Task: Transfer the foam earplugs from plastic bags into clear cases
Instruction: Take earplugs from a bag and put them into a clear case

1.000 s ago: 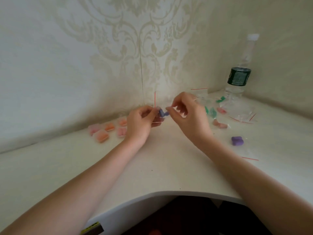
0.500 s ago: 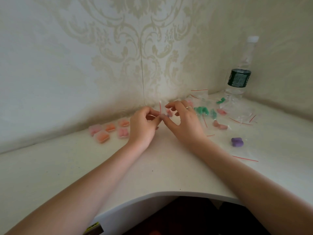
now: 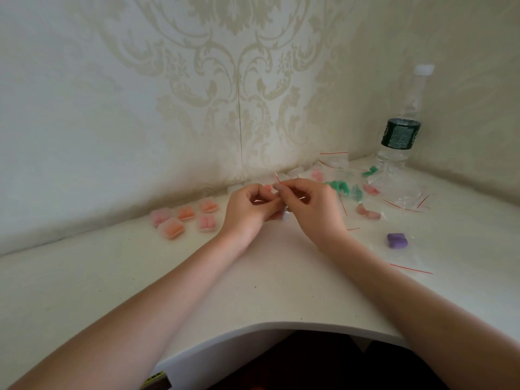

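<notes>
Both hands meet over the white tabletop [image 3: 267,280]: the left hand [image 3: 247,211] and right hand [image 3: 308,205] each hold a pinching grip on a small clear red-striped plastic bag [image 3: 277,180]. Filled clear cases [image 3: 171,228] lie at nine o'clock.

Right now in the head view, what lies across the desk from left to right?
Filled cases → left hand → right hand, both pinching a small bag → green earplugs → purple earplugs → water bottle.

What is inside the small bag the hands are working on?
Both hands, left and right, pinch the red-striped bag. Pink shows between the fingers, probably earplugs; the hands cover the rest, so no count.
</notes>
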{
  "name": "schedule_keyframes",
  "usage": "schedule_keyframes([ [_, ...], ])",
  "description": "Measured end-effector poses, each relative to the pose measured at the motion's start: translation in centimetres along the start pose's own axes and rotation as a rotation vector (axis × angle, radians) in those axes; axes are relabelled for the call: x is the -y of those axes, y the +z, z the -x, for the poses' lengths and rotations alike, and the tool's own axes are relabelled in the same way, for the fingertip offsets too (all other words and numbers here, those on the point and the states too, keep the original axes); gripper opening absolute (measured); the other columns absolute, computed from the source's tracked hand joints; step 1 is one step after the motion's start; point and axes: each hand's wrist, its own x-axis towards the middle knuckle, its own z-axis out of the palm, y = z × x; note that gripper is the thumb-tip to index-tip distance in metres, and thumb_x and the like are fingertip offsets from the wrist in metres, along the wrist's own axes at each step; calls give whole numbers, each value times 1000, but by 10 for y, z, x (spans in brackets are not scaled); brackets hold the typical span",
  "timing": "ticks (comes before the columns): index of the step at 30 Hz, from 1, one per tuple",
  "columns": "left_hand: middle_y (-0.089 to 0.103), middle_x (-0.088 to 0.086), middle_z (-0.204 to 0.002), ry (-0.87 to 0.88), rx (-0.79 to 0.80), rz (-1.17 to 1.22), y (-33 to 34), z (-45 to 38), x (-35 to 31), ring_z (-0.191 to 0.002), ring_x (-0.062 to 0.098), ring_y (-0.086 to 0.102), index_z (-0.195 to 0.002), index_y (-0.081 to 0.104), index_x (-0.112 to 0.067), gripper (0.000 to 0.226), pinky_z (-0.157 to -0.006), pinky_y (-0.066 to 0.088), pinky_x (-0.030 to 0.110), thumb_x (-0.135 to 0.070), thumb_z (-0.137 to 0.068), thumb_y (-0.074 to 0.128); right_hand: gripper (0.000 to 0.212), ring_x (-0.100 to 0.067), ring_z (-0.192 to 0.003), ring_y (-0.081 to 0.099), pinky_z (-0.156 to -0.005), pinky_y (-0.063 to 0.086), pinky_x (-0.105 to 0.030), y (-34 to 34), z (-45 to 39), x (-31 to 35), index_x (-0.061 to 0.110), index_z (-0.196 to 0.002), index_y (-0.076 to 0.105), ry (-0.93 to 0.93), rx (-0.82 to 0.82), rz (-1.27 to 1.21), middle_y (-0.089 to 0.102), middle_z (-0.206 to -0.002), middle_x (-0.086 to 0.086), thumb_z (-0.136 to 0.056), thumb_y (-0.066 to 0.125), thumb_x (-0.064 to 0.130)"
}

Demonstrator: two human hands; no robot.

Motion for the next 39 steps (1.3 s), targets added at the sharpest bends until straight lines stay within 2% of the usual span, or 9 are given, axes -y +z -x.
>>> schedule_keyframes([
  [5, 66, 11, -72, 4, 31, 33, 0, 0, 0, -66, 24, 65, -79, 62, 0, 8, -71, 60, 34, -1, -85, 66, 8, -2, -68, 65, -65, 51, -14, -2, 2, 4, 19, -94, 70, 26, -3, -56, 70, -78, 8, -87, 66, 17],
  [9, 66, 19, -82, -74, 44, 155, -2, 0, -4, -72, 27, 67, -79, 61, -5, 11, -66, 57, 28, -6, -90, 60, 10, -7, -79, 68, -71, 55, -25, -4, 0, 2, 18, -95, 66, 57, 4, -90, 71, -84, 5, -85, 68, 15],
  [14, 69, 5, -69, -167, 22, 341, -5, -1, -8, -63, 14, 68, -78, 62, -8, 11, -61, 54, 20, -9, -90, 62, 11, -1, -79, 63, -68, 52, -17, -3, -1, -2, 18, -93, 68, 3, 65, 4, 68, -83, 7, -85, 68, 11],
  [20, 71, 4, -69, -154, 38, 301, -6, 0, -10, -64, 14, 69, -79, 63, -7, 8, -58, 53, 20, -8, -87, 64, 11, 1, -69, 59, -65, 48, -14, -7, -2, 0, 18, -81, 71, 7, 55, -22, 66, -72, 13, -87, 66, 10],
  [25, 72, 5, -71, -165, 54, 308, -6, 0, -9, -67, 13, 70, -80, 66, -4, 9, -60, 54, 18, -10, -86, 65, 12, -2, -65, 62, -70, 55, -28, -8, -3, -2, 11, -82, 71, 37, 37, -40, 68, -69, 10, -89, 62, 7],
  [32, 70, 5, -72, -168, 88, 277, -5, 1, -11, -66, 13, 69, -79, 65, -7, 12, -60, 54, 19, -11, -90, 61, 5, 5, -60, 58, -61, 44, -10, -8, -2, -1, 9, -80, 68, -2, 55, -28, 65, -67, 8, -84, 69, 8],
  [34, 68, 8, -76, -162, 75, 231, -4, 1, -10, -67, 14, 68, -79, 62, -7, 12, -60, 54, 22, -11, -91, 61, 8, 5, -60, 57, -61, 44, -11, -8, -2, -2, 9, -77, 67, 6, 44, -27, 64, -66, 9, -84, 68, 7],
  [37, 67, 6, -72, -140, 35, 158, -1, 1, -9, -68, 17, 67, -81, 61, -6, 11, -63, 57, 28, -11, -91, 61, 9, 2, -61, 57, -65, 52, -22, -10, -3, -3, 9, -77, 69, 33, 23, -42, 64, -64, 10, -86, 66, 10],
  [39, 68, 6, -71, -109, 21, 121, 1, 2, -9, -71, 21, 68, -84, 61, -3, 11, -65, 58, 32, -13, -90, 62, 11, 2, -62, 57, -64, 49, -17, -10, -2, -2, 10, -79, 71, 21, 15, -7, 66, -68, 8, -87, 64, 10],
])
